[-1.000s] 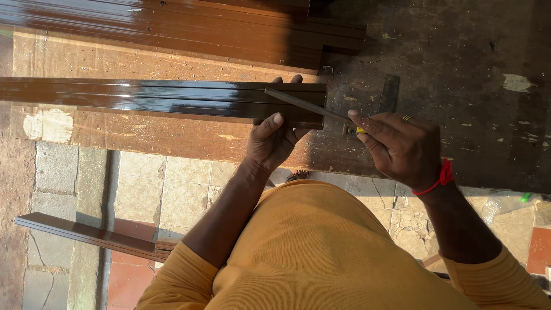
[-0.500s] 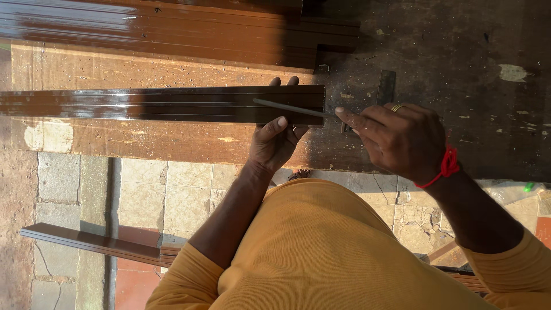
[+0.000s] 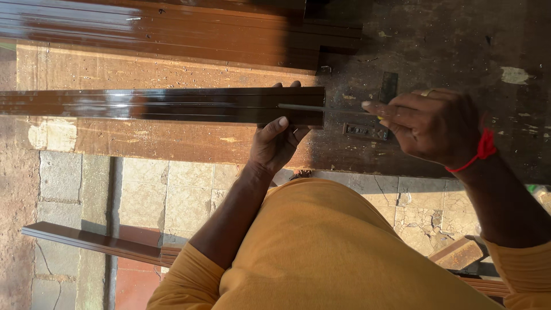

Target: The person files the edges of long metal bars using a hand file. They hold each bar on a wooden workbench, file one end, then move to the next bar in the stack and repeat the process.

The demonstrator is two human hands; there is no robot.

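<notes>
My left fingers (image 3: 285, 121) are wrapped narrowly around the end of a glossy dark-brown grooved profile (image 3: 160, 107), thumb on the near edge and two fingertips showing over the far edge. That left hand (image 3: 278, 143) sits just left of the middle of the frame and clamps the strip down on the workbench (image 3: 172, 140). The profile runs level from the left edge of the frame to its cut end, a little right of centre.

My right hand (image 3: 430, 126), at the right of the frame, has its fingers bunched tight around something small with a speck of yellow showing between them; what it is I cannot tell. The forefinger points left, toward a thin grey metal rule (image 3: 313, 108) that lies along the profile's end and sticks out past the cut. Whether my fingertip touches the rule I cannot tell. A red thread (image 3: 481, 150) circles that wrist.

Just beyond the cut end, on the dark, stained part of the bench, lie a small metal fitting (image 3: 363, 131) and a dark flat bar (image 3: 388, 87). More brown profiles (image 3: 172, 28) are stacked across the top of the frame. Lower left, another strip (image 3: 92, 241) lies over the stone paving (image 3: 172, 195). My yellow shirt (image 3: 333, 252) fills the bottom centre.
</notes>
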